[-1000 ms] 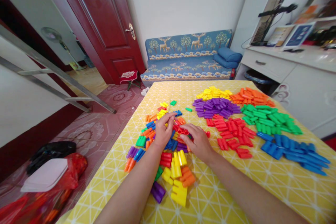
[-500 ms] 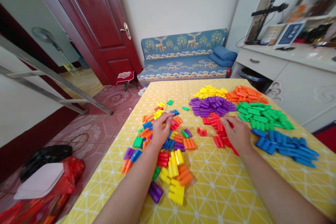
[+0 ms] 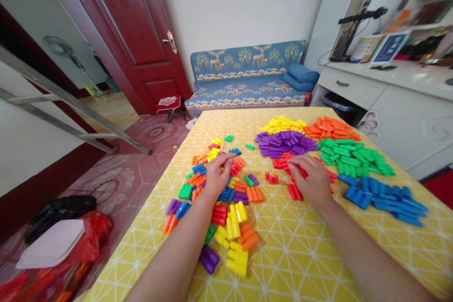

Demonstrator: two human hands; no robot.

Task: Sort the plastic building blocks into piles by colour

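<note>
My left hand (image 3: 218, 173) is over the mixed pile of coloured plastic blocks (image 3: 194, 179), its thumb and forefinger nearly together. Red blocks lie right beside those fingertips, and whether one is pinched is hidden. My right hand (image 3: 313, 181) hovers above the red blocks (image 3: 295, 192), with thumb and forefinger a little apart and no block plainly between them. A few small red blocks (image 3: 272, 179) lie just left of it. Nearer my left forearm are yellow blocks (image 3: 237, 259), orange blocks (image 3: 248, 236) and a purple block (image 3: 209, 259).
Sorted heaps of purple (image 3: 285, 143), yellow (image 3: 283, 124), orange (image 3: 332, 128), green (image 3: 356, 156) and blue blocks (image 3: 385, 198) spread across the table's right side. The table wears a yellow patterned cloth (image 3: 300, 250). A blue sofa (image 3: 247, 80) stands behind it.
My right hand has shifted slightly left over the red blocks, uncovering some red ones on its right. My left hand has stayed almost still.
</note>
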